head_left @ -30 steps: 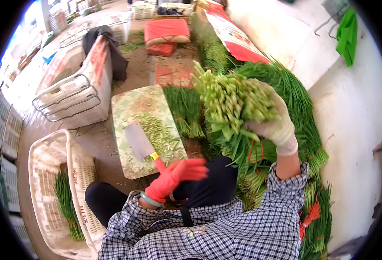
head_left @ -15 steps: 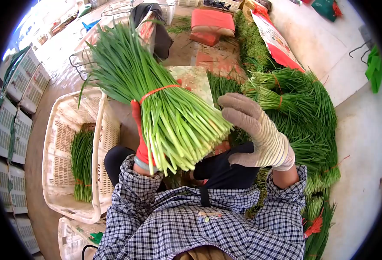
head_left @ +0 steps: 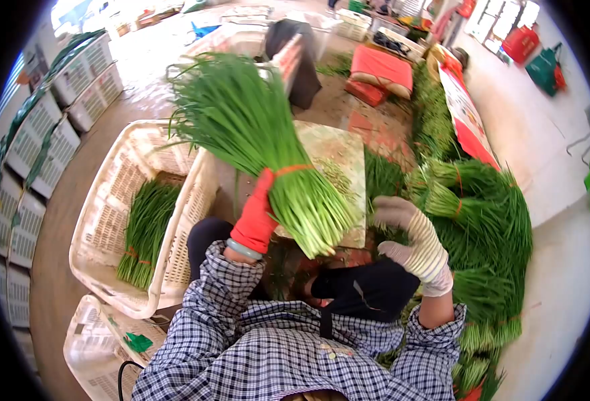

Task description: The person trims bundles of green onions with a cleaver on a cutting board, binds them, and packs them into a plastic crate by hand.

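Observation:
In a red glove, my left hand (head_left: 255,215) grips a thick bunch of chives (head_left: 241,113) just below the orange band (head_left: 293,170) around it. The bunch tilts, its green leaves up to the left and its pale cut ends down to the right. Part of the fingers is hidden behind the stems. To the right, my right hand (head_left: 412,237) wears a brown and striped glove. Its fingers are apart and it holds nothing. Beneath the bunch lies a pale board (head_left: 348,144) with small trimmings on it.
A white plastic crate (head_left: 86,200) at left holds banded chives (head_left: 148,227). Another crate (head_left: 81,341) stands nearer. Piled chive bundles (head_left: 482,227) line the right wall. Stacked crates (head_left: 31,154) stand far left, and a red padded seat (head_left: 382,67) lies ahead.
My left hand has turned the bunch more upright, its cut ends now over the board's near edge. My right hand is farther from the stems. The whole view has shifted.

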`<state>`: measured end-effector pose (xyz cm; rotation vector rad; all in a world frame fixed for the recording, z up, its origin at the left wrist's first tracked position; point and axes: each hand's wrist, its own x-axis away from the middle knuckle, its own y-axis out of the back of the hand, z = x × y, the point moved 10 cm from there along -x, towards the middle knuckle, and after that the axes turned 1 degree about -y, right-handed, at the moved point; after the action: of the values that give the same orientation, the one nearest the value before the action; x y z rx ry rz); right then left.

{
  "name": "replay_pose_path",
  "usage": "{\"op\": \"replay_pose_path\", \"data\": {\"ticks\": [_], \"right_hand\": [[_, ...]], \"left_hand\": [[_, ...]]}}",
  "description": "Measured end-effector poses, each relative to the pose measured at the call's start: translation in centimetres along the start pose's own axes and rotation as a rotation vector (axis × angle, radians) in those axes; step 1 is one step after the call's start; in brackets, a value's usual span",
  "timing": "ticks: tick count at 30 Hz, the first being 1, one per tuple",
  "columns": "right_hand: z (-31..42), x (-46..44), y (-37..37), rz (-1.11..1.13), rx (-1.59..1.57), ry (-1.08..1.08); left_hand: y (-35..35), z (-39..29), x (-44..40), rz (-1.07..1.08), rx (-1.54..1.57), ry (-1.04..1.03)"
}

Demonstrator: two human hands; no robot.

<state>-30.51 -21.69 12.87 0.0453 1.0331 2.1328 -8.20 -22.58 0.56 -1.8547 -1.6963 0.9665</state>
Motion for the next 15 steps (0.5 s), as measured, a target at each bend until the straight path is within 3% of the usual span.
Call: {"op": "replay_pose_path", "data": {"ticks": [3, 6, 8, 9, 11, 13, 15], "right_hand": [[-5.8, -1.9, -2.5, 0.004, -0.426, -0.165], [-8.9, -4.8, -7.4, 0.081, -0.604, -0.271], [-7.4, -6.7, -9.7, -0.01, -0.672, -0.28], [-6.1, -7.2, -9.7, -0.075, -0.719, -0.278], [-10.6, -7.5, -11.2, -0.188, -0.804, -0.301], [-12.7, -6.8, -11.4, -0.292, -0.914, -0.317], [-14.4, -5.6, -11.4, -0.35, -1.104, -0.341]], "left_hand": [[0.1, 1.4, 1.5, -0.042, -0.087, 0.051], [-0.6, 2.9, 1.7, -0.072, -0.239, 0.032], [-0.3, 3.4, 1.3, -0.084, -0.546, -0.087], [-0.9, 3.9, 1.5, -0.071, -0.545, -0.082], [-2.2, 3.5, 2.2, -0.068, -0.864, -0.196], [-1.6, 3.8, 2.5, -0.072, -0.839, -0.238], [2.1, 5.3, 3.0, -0.234, -0.567, 0.049]]}}
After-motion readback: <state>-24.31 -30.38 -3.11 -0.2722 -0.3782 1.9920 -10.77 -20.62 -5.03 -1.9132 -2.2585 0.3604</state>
